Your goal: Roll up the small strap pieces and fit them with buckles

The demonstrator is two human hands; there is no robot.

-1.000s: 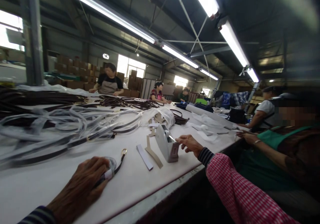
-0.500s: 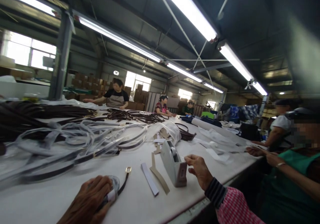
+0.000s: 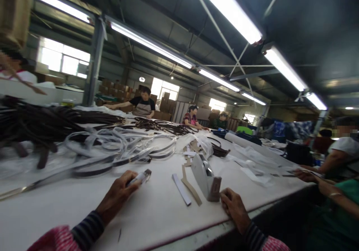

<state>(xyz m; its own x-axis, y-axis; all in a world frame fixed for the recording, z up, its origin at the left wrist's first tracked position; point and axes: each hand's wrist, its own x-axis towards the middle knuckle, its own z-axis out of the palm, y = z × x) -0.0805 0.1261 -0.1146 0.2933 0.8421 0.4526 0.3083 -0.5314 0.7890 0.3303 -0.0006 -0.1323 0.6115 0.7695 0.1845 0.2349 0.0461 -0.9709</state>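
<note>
My left hand (image 3: 119, 195) is closed around a plastic-wrapped strap end (image 3: 141, 176), lifted a little off the white table (image 3: 151, 221). My right hand (image 3: 234, 208) rests near the table's front edge, fingers curled, right beside the base of a grey tape dispenser (image 3: 206, 178); whether it holds a bit of tape I cannot tell. A white strip (image 3: 181, 189) and a tan card strip (image 3: 191, 186) lie between my hands.
Plastic-sleeved belts (image 3: 112, 150) and dark brown belts (image 3: 42, 122) are heaped at the left and back. A white roll (image 3: 252, 146) lies further along. Co-workers sit at the right (image 3: 336, 191) and across the table (image 3: 143, 107).
My left hand has raised the wrapped strap end off the table and slid forward. My right hand has dropped from above the dispenser to the table beside it. The view has swung left.
</note>
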